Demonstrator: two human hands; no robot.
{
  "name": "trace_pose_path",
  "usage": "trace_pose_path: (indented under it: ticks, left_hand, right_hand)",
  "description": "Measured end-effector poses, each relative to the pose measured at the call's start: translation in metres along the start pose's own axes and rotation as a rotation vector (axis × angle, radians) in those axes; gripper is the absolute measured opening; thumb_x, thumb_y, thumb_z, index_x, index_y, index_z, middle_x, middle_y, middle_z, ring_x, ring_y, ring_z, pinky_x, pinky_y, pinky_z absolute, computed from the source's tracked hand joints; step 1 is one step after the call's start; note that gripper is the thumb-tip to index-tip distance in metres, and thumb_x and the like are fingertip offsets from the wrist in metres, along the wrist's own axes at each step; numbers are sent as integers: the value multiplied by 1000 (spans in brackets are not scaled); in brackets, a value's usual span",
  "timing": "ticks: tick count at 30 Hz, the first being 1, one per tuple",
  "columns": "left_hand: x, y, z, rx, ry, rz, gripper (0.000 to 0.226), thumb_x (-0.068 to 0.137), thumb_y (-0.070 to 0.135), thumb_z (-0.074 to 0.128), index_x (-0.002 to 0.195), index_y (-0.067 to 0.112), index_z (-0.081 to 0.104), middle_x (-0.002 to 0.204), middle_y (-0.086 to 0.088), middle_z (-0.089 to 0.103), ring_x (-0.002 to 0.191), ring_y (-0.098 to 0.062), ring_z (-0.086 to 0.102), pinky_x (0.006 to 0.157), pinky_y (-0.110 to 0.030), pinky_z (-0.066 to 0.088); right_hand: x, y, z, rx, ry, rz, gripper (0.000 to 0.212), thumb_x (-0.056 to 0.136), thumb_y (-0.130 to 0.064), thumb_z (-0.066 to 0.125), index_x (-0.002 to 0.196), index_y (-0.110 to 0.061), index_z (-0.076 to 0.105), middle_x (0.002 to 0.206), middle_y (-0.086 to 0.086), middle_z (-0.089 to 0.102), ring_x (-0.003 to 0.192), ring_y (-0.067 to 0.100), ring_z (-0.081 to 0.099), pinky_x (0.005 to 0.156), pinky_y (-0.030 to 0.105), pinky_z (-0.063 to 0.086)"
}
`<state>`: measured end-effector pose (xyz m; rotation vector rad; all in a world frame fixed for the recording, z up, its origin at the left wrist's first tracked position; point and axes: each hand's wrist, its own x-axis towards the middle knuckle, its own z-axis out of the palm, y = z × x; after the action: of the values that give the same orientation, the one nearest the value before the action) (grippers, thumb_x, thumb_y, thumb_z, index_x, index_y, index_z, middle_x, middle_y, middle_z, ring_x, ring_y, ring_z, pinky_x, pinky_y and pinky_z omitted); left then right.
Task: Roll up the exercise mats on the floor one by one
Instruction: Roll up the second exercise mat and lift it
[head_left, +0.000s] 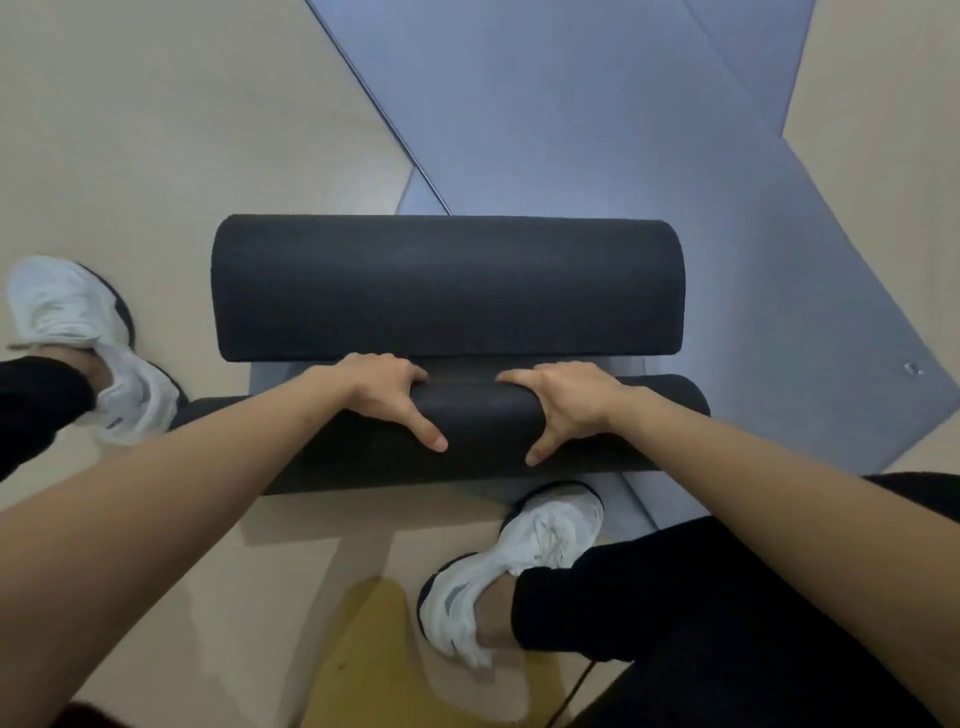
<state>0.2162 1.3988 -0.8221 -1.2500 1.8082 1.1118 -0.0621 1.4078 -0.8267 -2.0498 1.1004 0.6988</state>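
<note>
My white left trainer (78, 332) and right trainer (519, 561) stand apart on the beige floor (156, 130), black trousers (701, 597) above them. A yellow patch (363, 649) marks the floor beside the right one, with a thin dark cord (576, 686) nearby.

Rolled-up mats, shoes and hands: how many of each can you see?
Black rolled mats: 2, the far roll and the near roll.
White shoes: 2, the left shoe and the right shoe.
Hands: 2, the left hand and the right hand, both gripping the near roll.
Total: 6.
</note>
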Motion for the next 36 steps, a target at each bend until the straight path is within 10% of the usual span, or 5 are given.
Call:
trace_pose_path:
  ticks: [11, 19, 25, 32, 36]
  left_hand:
    - [-25, 21, 103, 254, 629, 181, 104, 80, 81, 45, 161, 19, 29, 164, -8, 37, 148, -30, 37, 121, -48, 30]
    - [-10, 22, 118, 310, 635, 156, 124, 67, 91, 48, 163, 18, 21, 164, -10, 32, 149, -33, 33, 124, -53, 22]
    - [4, 15, 91, 297, 576, 148, 134, 58, 96, 53, 163, 22, 13, 166, -4, 28, 150, -27, 30, 125, -47, 22]
    - [9, 15, 80, 332, 549, 160, 135, 61, 99, 49, 164, 23, 6, 167, -6, 24, 151, -30, 27, 125, -48, 21]
    - [6, 19, 80, 368, 555, 162, 132, 65, 97, 48, 164, 21, 7, 168, -5, 24, 153, -30, 27, 126, -48, 16]
  right_hand:
    - [10, 8, 24, 295, -57, 122, 105, 67, -77, 78, 154, -35, 38, 143, -4, 55, 130, 24, 53, 102, 44, 48]
    - [24, 30, 27, 62, 209, 207, 85, 98, -72, 35, 164, -34, -4, 173, 4, 12, 159, 30, 8, 124, 59, -10]
    - [24, 42, -3, -234, 414, 189, 97, 98, -65, 47, 161, -33, -19, 172, 6, -14, 155, 36, -23, 124, 62, -10]
    - [35, 53, -63, -178, 678, 265, 77, 95, -29, 67, 162, -25, 28, 169, 10, 26, 153, 39, 27, 122, 60, 20]
    - [42, 46, -87, -196, 1161, -43, 37, 95, -21, 69, 131, -14, 62, 123, 14, 70, 101, 36, 67, 89, 50, 51]
